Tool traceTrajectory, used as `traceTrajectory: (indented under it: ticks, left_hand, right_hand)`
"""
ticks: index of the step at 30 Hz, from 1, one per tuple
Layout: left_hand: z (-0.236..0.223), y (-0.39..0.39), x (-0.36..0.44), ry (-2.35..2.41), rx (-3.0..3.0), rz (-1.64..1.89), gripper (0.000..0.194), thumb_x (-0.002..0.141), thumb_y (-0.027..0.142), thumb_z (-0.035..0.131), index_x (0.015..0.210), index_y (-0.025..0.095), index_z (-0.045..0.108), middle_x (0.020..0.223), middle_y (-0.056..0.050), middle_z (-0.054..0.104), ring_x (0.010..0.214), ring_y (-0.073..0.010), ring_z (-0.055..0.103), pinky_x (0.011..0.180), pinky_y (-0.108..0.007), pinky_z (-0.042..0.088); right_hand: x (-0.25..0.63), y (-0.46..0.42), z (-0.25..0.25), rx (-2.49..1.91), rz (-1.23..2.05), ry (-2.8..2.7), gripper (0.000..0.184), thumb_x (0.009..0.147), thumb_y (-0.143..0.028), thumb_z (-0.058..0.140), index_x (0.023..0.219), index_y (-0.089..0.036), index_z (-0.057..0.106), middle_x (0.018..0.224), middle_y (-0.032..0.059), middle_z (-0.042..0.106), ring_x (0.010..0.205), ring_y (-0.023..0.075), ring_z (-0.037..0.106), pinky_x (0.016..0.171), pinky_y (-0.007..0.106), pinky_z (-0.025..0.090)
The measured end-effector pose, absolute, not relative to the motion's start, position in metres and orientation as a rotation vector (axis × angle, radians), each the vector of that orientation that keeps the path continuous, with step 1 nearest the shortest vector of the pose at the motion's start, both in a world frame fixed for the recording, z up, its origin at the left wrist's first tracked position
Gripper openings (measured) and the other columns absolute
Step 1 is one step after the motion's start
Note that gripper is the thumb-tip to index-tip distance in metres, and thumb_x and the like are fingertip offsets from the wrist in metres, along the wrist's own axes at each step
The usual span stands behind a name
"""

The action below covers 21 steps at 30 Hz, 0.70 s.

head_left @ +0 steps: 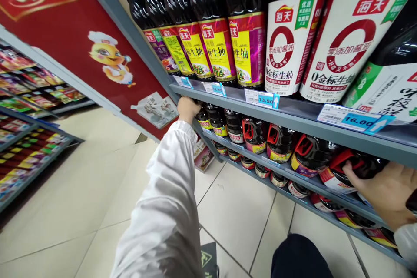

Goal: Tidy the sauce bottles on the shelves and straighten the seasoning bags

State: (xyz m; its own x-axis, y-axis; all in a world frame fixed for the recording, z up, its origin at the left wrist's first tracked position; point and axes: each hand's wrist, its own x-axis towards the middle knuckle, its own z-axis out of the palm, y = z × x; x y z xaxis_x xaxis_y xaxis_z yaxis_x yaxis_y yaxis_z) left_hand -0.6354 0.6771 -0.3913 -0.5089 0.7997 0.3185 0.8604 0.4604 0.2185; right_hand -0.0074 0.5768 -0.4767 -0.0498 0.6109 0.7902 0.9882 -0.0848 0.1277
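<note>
Packets (39, 143) in many colours fill a low display rack at the far left, with pale floor tiles (97, 182) to its right. Next comes a red end panel (65, 21), tilted in the view, with a cartoon chick (110, 58) in a white chef's hat and a pale printed patch lower down.

Just beside that panel, the left hand (189, 109), in a white sleeve (163, 200), reaches in under the upper shelf (293, 115) at its left end, near small dark bottles (216, 119). Its fingertips are hidden, so whether its grip is open or closed I cannot tell. Above it, dark bottles with yellow and magenta labels (216, 47) stand upright in a row, blue-and-white price tags (262, 98) along the shelf edge beneath them.

Further right on the upper shelf are bottles with white labels and a big red zero (282, 47), then one with a green and white label (387, 87). Below, jugs with red handles (280, 143) line the middle shelf (276, 165), and more dark jars (278, 179) sit on the bottom shelf.

At the far right, the right hand (387, 186) is at a red-handled jug (339, 171) on the middle shelf, thumb against the handle; its other fingers are partly hidden, so how firm its grip is I cannot tell. A dark knee (299, 256) shows below.
</note>
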Motion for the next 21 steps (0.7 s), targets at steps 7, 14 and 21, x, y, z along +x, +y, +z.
traceTrajectory:
  ticks: [7, 14, 21]
  left_hand:
    - [-0.401, 0.678, -0.622, -2.493, -1.330, -0.400, 0.057, 0.093, 0.040, 0.050, 0.128, -0.003, 0.061, 0.128, -0.033, 0.062, 0.125, -0.0438, 0.056, 0.103, -0.051, 0.049]
    - [-0.403, 0.651, -0.607, -2.472, -1.470, -0.466, 0.065, 0.098, 0.035, 0.033, 0.148, -0.007, 0.040, 0.152, -0.033, 0.044, 0.140, -0.0427, 0.043, 0.111, -0.055, 0.043]
    - [-0.445, 0.619, -0.551, -2.364, -1.692, -0.752, 0.085, 0.085, 0.017, 0.039, 0.164, 0.005, 0.010, 0.160, -0.024, 0.039, 0.147, -0.0334, 0.042, 0.116, -0.046, 0.044]
  right_hand:
    - [-0.005, 0.579, -0.479, -1.746, -0.975, -1.717, 0.086, 0.067, -0.088, 0.052, 0.095, -0.007, 0.063, 0.073, 0.0165, 0.055, 0.079, 0.0397, 0.058, 0.070, 0.049, 0.045]
    - [-0.013, 0.575, -0.477, -1.653, -1.101, -1.745, 0.065, 0.078, -0.076, 0.051, 0.076, -0.013, 0.062, 0.062, 0.0094, 0.047, 0.070, 0.0291, 0.049, 0.066, 0.040, 0.038]
    - [-0.025, 0.557, -0.466, -1.570, -0.936, -1.849, 0.046, 0.089, -0.054, 0.055, 0.087, -0.010, 0.067, 0.076, 0.0113, 0.057, 0.081, 0.0278, 0.054, 0.078, 0.037, 0.039]
